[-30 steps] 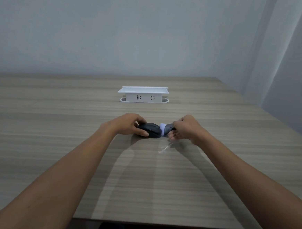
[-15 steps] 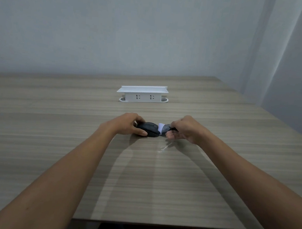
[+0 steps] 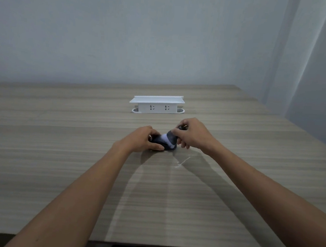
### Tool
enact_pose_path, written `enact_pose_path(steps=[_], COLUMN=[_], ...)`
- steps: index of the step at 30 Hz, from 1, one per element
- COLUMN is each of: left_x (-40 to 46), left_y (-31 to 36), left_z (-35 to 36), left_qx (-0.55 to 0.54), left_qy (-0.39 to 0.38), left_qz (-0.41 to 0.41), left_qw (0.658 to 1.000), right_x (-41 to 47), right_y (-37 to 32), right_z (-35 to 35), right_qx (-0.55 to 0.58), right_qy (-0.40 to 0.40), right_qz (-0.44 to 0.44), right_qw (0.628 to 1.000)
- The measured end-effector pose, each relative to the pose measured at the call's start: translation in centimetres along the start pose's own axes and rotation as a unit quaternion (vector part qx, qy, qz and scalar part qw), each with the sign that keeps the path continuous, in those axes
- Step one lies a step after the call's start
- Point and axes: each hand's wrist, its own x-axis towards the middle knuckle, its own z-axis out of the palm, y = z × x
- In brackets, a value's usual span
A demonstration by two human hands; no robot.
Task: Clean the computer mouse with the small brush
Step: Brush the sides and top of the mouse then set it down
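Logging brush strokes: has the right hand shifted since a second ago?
Yes. The right hand has lifted and swung toward the white power strip, tilting the brush over the mouse.

Both bare forearms reach forward and converge — the left hand (image 3: pixel 144 139) lies low with palm down and fingers curled closed in a grip, thumb toward the viewer, while the right hand (image 3: pixel 191 134) — raised slightly higher — pinches with fingertips bent inward.

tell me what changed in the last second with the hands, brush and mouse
The right hand lifted and swept the brush from the mouse's right end up over its top. The left hand kept its hold on the mouse, which stayed put on the table. The white power strip did not move.
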Motion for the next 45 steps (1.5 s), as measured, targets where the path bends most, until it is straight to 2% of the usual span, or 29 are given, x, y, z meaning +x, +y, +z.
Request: enact_pose_path(steps=[3,8,14,21,27,30,36,45], left_x=[-0.1,-0.2,0.0,-0.2,-0.8,-1.1,-1.3,-1.1], left_y=[0.1,0.4,0.3,-0.3,-0.6,-0.7,-0.9,-1.4], left_z=[0.1,0.4,0.7,1.1,1.0,0.9,1.0,1.2], left_qx=[-0.001,0.0,0.0,-0.07,-0.121,-0.17,-0.212,-0.224], left_qy=[0.006,0.012,0.026,0.041,0.016,0.003,0.008,0.01], left_qz=[-0.003,-0.018,-0.028,-0.052,-0.036,-0.032,-0.052,-0.052], left_qw=[1.0,1.0,0.999,0.995,0.992,0.985,0.976,0.973], right_x=[0.2,0.8,0.9,1.0,0.6,0.6,0.9,0.8], right_y=[-0.4,0.0,-1.2,0.8,-0.5,-0.9,0.3,-2.3], right_z=[-0.4,-1.2,0.6,-1.6,-0.2,-0.2,-2.7,-0.2], right_qx=[-0.054,-0.139,-0.118,-0.183,-0.11,-0.13,-0.206,-0.208], right_qy=[-0.016,0.01,-0.012,-0.007,-0.015,-0.043,-0.064,-0.059], right_qz=[-0.017,0.002,-0.064,-0.011,-0.104,-0.116,-0.068,-0.15], right_qw=[0.998,0.99,0.991,0.983,0.988,0.984,0.974,0.965])
